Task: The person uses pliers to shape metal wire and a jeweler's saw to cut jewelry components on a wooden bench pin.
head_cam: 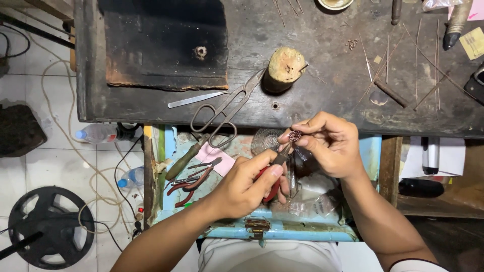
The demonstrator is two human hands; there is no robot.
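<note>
Over drawer, pliers (275,171) angled up-right, gripping bead cluster (295,134)

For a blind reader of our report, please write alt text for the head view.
Seen from above, the left hand grips red-handled pliers while the right hand pinches a small beaded ornament at their tip, over an open blue drawer. Large shears and a wooden stump lie on the dark workbench.

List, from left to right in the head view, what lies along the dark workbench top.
Dark slab → metal strip → large shears → wooden stump → thin copper wires → yellow note.
</note>
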